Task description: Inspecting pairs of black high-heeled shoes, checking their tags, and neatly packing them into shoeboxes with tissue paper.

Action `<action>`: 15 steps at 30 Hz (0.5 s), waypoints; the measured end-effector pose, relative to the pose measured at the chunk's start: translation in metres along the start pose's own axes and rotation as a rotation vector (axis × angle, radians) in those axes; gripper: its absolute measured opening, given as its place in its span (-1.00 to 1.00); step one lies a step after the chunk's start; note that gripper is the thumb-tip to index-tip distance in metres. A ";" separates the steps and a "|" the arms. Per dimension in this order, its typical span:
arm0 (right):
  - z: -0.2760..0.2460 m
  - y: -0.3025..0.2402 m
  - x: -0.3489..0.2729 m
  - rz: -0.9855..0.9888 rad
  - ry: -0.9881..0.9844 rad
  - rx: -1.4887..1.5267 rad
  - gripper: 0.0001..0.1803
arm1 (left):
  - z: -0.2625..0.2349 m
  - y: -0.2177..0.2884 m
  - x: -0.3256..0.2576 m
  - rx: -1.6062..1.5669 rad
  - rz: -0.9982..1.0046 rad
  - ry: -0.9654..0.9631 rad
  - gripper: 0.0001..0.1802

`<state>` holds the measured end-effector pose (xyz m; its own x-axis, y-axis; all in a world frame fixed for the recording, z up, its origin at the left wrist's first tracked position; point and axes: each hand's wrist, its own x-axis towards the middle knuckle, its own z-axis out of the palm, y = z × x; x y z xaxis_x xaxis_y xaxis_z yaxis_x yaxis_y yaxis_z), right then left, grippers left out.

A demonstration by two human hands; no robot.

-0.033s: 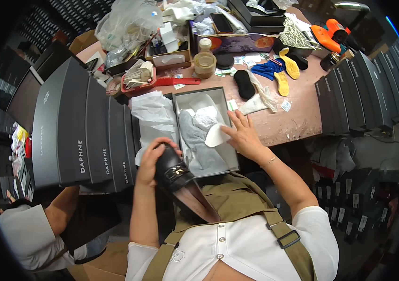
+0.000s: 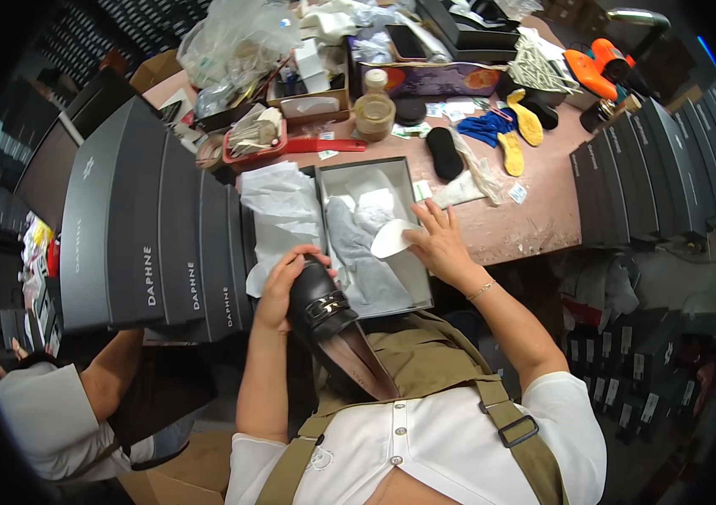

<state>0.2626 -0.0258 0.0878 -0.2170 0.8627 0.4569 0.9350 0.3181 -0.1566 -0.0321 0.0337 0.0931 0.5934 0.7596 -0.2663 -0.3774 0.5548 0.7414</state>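
Observation:
A black loafer [image 2: 314,290] with a gold-coloured metal trim is gripped round its toe by my left hand [image 2: 278,295]. Its open heel end slants down toward my lap. My right hand [image 2: 442,250] pinches a flat white rounded pad [image 2: 389,240] between thumb and fingers, above the open grey shoebox [image 2: 423,282]. Inside the box lie a grey cloth [image 2: 360,265] and a wad of white paper [image 2: 373,206]. White tissue paper [image 2: 281,202] spreads beside the box on its left, near my left hand.
Stacked grey shoeboxes stand left [image 2: 114,244] and right [image 2: 640,168]. Behind lie a red-handled tray [image 2: 324,146], a jar [image 2: 372,118], a black pad [image 2: 444,153], yellow pads [image 2: 511,153] and blue cloth [image 2: 484,129]. Another person's sleeve [image 2: 42,417] is at lower left.
The whole view has shifted slightly to the right. Both hands keep the same hold on the loafer and the white pad.

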 end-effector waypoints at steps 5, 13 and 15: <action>-0.055 -0.037 -0.003 0.260 -0.220 0.650 -0.93 | -0.010 -0.026 -0.021 -0.388 0.014 0.073 -0.39; -0.054 -0.118 0.000 -0.440 -0.341 0.462 -0.86 | -0.011 -0.040 -0.020 -0.405 -0.084 0.129 -0.48; -0.053 -0.129 0.006 -0.478 -0.372 0.415 -0.84 | -0.010 -0.037 -0.026 -0.394 -0.076 0.177 -0.48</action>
<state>0.1557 -0.0829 0.1571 -0.7242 0.6456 0.2423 0.5473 0.7519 -0.3675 -0.0406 -0.0032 0.0663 0.5117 0.7390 -0.4382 -0.6001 0.6724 0.4333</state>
